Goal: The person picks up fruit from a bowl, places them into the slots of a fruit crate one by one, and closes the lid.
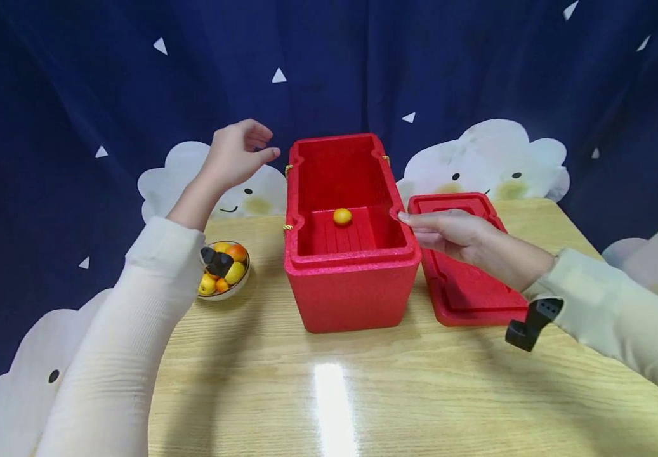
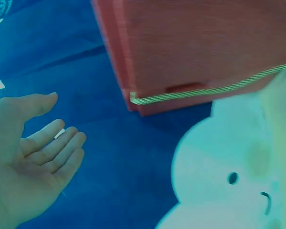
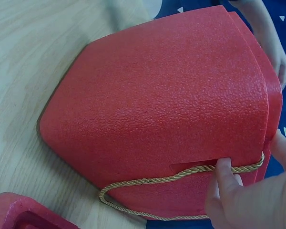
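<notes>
An open red foam box (image 1: 351,298) stands on the table with a small orange-yellow fruit (image 1: 342,217) on its floor. My right hand (image 1: 454,231) grips the box's right rim, thumb over the edge. In the right wrist view its fingers press the outer wall beside a gold rope handle (image 3: 152,181). My left hand (image 1: 240,152) is raised left of the box, apart from the rim, fingers loosely bent and holding nothing. The left wrist view shows its palm near the box's side, where another gold rope (image 2: 214,90) hangs.
A bowl (image 1: 233,293) of mixed fruit sits left of the box, partly behind the left wrist's camera. To the right lies the red lid (image 1: 460,285), partly under my right hand. Behind the wooden table (image 1: 260,387) hangs a dark blue curtain (image 1: 329,63) with white clouds.
</notes>
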A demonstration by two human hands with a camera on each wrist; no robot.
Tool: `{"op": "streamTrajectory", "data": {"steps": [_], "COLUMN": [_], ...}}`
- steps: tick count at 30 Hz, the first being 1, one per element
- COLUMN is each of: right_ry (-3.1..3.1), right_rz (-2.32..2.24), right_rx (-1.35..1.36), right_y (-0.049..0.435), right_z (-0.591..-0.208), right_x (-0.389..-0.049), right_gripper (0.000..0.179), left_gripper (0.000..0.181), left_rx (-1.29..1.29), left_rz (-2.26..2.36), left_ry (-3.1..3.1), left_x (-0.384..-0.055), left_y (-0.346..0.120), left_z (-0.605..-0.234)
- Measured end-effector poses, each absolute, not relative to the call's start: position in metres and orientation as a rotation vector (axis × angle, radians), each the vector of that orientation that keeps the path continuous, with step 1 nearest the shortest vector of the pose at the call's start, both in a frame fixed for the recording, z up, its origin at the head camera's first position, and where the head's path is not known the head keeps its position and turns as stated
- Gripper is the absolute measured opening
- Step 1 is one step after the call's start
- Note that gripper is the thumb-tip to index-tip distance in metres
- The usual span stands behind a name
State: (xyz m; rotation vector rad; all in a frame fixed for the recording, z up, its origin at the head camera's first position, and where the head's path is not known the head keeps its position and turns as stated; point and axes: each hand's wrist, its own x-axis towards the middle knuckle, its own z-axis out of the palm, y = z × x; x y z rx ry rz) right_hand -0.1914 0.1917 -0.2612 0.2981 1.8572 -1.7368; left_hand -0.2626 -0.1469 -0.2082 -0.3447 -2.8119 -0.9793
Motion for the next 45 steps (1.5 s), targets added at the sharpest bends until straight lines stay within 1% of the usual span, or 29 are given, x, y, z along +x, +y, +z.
{"op": "streamTrajectory", "data": {"steps": [5, 12, 17, 19, 20, 24, 27, 29, 34, 38, 45], "right_ry": [1.854, 1.851, 1.843, 1.837, 1.835, 1.820, 1.815, 1.815, 1.833, 1.852, 1.861], "right_rz": [-1.737, -1.743, -1.756, -1.763, -1.763, -1.781, -1.787, -1.787, -1.761, -1.749, -1.738], "right_rx": [0.302, 0.300, 0.296, 0.298, 0.299, 0.301, 0.305, 0.312, 0.324, 0.313, 0.317], "right_y": [0.191, 0.191, 0.192, 0.192, 0.192, 0.193, 0.193, 0.193, 0.193, 0.192, 0.192], "right_z": [-0.263, -0.262, -0.262, -0.263, -0.263, -0.263, -0.263, -0.263, -0.262, -0.262, -0.263], "right_x": [-0.191, -0.191, -0.191, -0.191, -0.190, -0.190, -0.190, -0.190, -0.190, -0.190, -0.190], "right_gripper": [0.063, 0.068, 0.064, 0.055, 0.054, 0.029, 0.022, 0.026, 0.054, 0.069, 0.069], "left_gripper": [0.039, 0.037, 0.039, 0.039, 0.038, 0.036, 0.035, 0.034, 0.034, 0.035, 0.031], "left_rx": [-0.309, -0.277, -0.251, -0.254, -0.259, -0.267, -0.271, -0.274, -0.264, -0.259, -0.331], "left_rz": [-1.035, -1.059, -1.030, -1.011, -0.995, -0.945, -0.894, -0.867, -0.801, -0.787, -0.706], "left_ry": [-2.757, -2.753, -2.838, -2.863, -2.871, -2.906, -2.926, -2.937, -2.945, -2.946, -2.931], "left_x": [-0.247, -0.227, -0.211, -0.205, -0.203, -0.193, -0.186, -0.182, -0.174, -0.172, -0.171], "left_y": [-0.170, -0.197, -0.214, -0.219, -0.221, -0.226, -0.229, -0.231, -0.234, -0.234, -0.231], "left_z": [-0.237, -0.274, -0.299, -0.309, -0.314, -0.332, -0.342, -0.347, -0.354, -0.358, -0.360]}}
